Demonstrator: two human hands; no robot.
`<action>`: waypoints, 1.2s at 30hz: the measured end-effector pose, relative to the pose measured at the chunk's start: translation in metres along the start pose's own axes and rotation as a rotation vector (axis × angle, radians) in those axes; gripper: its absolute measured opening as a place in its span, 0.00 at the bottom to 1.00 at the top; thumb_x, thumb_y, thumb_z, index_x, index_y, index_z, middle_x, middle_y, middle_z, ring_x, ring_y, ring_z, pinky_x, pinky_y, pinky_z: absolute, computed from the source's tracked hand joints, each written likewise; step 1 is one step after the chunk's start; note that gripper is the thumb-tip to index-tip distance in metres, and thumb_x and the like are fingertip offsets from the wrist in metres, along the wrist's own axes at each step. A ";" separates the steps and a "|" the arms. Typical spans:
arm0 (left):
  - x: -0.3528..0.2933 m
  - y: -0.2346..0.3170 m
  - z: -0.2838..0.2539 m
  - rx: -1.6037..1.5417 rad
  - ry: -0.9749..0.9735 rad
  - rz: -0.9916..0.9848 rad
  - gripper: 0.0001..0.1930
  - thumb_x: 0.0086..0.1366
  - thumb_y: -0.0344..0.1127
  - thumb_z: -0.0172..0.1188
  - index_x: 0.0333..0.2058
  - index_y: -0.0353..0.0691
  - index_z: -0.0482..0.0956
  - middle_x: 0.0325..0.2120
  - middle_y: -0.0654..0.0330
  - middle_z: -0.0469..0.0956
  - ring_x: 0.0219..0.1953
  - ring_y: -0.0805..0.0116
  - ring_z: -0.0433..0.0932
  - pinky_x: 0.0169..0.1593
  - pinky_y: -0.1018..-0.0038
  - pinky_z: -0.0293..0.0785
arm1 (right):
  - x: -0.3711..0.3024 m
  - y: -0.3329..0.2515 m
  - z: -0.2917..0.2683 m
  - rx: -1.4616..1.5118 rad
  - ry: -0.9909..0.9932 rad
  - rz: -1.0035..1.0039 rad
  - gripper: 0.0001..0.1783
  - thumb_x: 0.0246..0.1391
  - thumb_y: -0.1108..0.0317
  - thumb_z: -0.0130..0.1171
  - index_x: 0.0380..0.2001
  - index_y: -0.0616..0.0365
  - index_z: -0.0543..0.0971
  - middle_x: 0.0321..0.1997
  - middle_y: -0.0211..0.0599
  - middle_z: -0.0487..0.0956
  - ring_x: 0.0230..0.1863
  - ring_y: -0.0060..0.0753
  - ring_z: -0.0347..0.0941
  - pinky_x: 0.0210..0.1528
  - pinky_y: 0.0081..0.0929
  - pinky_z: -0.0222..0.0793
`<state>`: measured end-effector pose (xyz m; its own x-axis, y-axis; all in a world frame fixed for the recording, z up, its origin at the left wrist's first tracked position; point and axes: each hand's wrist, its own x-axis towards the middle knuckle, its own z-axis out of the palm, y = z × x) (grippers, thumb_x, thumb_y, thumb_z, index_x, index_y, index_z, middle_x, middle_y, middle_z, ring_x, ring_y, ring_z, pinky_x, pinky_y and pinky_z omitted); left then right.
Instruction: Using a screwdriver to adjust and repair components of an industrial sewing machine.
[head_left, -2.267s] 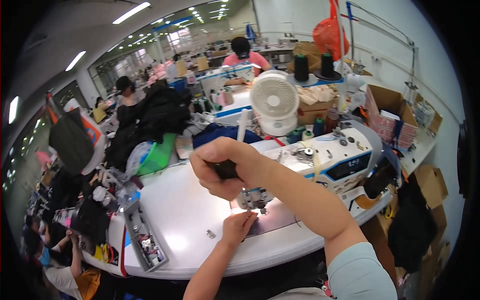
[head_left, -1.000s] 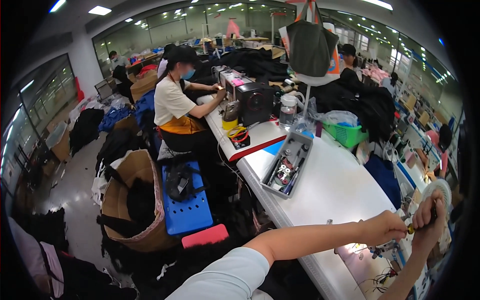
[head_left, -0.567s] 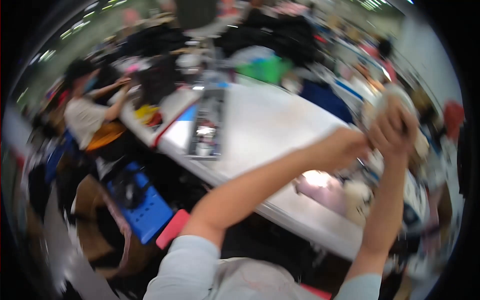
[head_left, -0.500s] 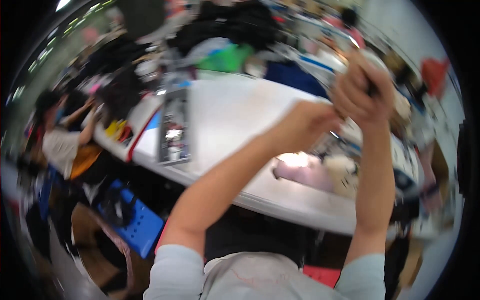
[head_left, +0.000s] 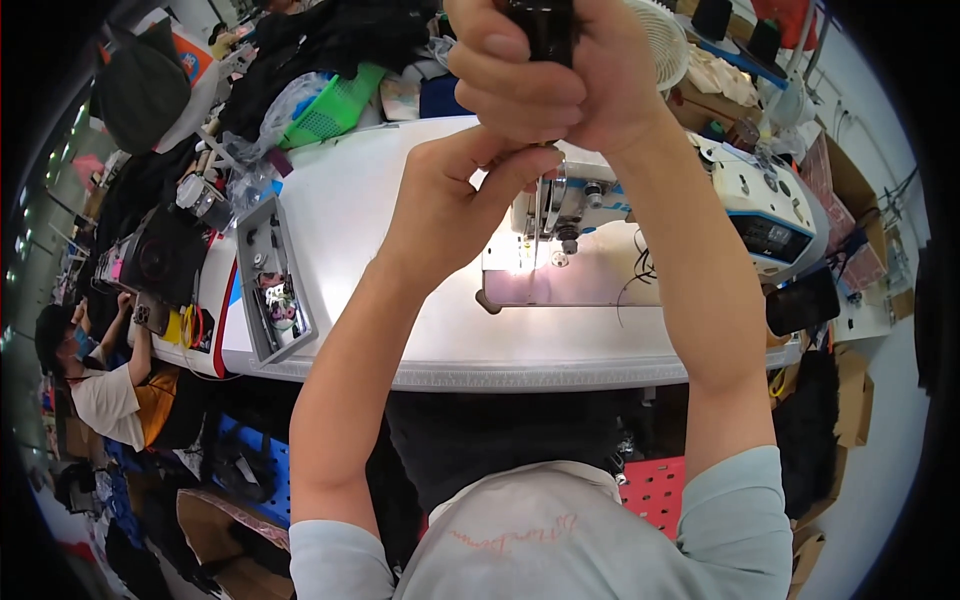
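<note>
My right hand (head_left: 590,85) is raised at the top of the view, its fingers wrapped round the black handle (head_left: 545,30) of a tool. The tool's lower part is hidden, so its kind is unclear. Just below, my left hand (head_left: 450,190) pinches with thumb and fingertips; what lies between them cannot be made out. Both hands are over the head of a sewing machine (head_left: 590,200). Its lamp lights the needle area and the shiny bed plate (head_left: 600,285) beneath. Dark threads (head_left: 640,270) hang loose beside the bed.
A grey parts tray (head_left: 300,335) lies on the white table (head_left: 350,210) to the left. Behind are a green basket (head_left: 335,105) and dark cloth. A round fan (head_left: 660,45) stands at the back right. Another person (head_left: 120,390) works at far left.
The view has steadied and turned, bringing the machine towards the middle. My hands now appear higher and further left in it, above the machine head. My right hand remains closed.
</note>
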<state>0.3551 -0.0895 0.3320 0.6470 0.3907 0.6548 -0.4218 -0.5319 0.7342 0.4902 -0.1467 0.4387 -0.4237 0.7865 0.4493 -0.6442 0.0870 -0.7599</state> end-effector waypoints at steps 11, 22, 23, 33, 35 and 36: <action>0.001 -0.004 0.000 0.040 0.035 0.071 0.05 0.67 0.30 0.68 0.38 0.35 0.85 0.25 0.65 0.82 0.27 0.79 0.76 0.32 0.79 0.72 | -0.009 0.028 0.028 -0.763 0.884 -0.454 0.35 0.72 0.41 0.38 0.25 0.60 0.75 0.15 0.32 0.71 0.12 0.23 0.62 0.15 0.20 0.59; -0.002 0.005 0.004 0.068 0.034 -0.037 0.09 0.63 0.31 0.73 0.38 0.35 0.83 0.25 0.65 0.82 0.30 0.80 0.76 0.34 0.79 0.71 | -0.011 0.009 0.009 -0.517 0.349 -0.179 0.27 0.68 0.49 0.44 0.28 0.63 0.77 0.19 0.36 0.73 0.18 0.26 0.68 0.19 0.26 0.65; -0.001 0.005 0.005 0.060 0.019 -0.052 0.09 0.63 0.31 0.73 0.37 0.34 0.82 0.25 0.65 0.82 0.30 0.80 0.77 0.34 0.79 0.72 | -0.010 0.009 0.002 -0.516 0.343 -0.172 0.27 0.68 0.49 0.44 0.28 0.63 0.77 0.19 0.36 0.73 0.18 0.26 0.68 0.19 0.26 0.65; 0.003 -0.002 0.008 0.048 0.049 -0.015 0.10 0.64 0.32 0.72 0.38 0.35 0.81 0.26 0.66 0.79 0.28 0.79 0.74 0.35 0.78 0.73 | -0.005 0.010 0.010 -0.171 0.129 -0.157 0.30 0.71 0.46 0.43 0.21 0.58 0.71 0.12 0.30 0.63 0.12 0.23 0.56 0.13 0.20 0.54; 0.003 0.000 0.009 0.054 0.045 -0.008 0.10 0.64 0.32 0.71 0.39 0.35 0.81 0.27 0.66 0.79 0.28 0.78 0.73 0.35 0.78 0.73 | -0.008 0.004 0.001 -0.148 0.108 -0.108 0.30 0.71 0.46 0.42 0.21 0.57 0.71 0.12 0.30 0.63 0.12 0.23 0.56 0.13 0.20 0.53; 0.003 0.003 0.009 0.089 0.059 0.032 0.09 0.66 0.32 0.70 0.41 0.35 0.82 0.26 0.66 0.79 0.28 0.78 0.73 0.35 0.78 0.73 | -0.007 0.004 0.001 -0.124 0.089 -0.060 0.30 0.71 0.46 0.42 0.20 0.57 0.70 0.12 0.29 0.63 0.12 0.22 0.56 0.13 0.20 0.53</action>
<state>0.3616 -0.0969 0.3349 0.5943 0.4143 0.6893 -0.3821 -0.6087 0.6953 0.4903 -0.1527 0.4328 -0.3250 0.8283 0.4563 -0.5807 0.2060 -0.7876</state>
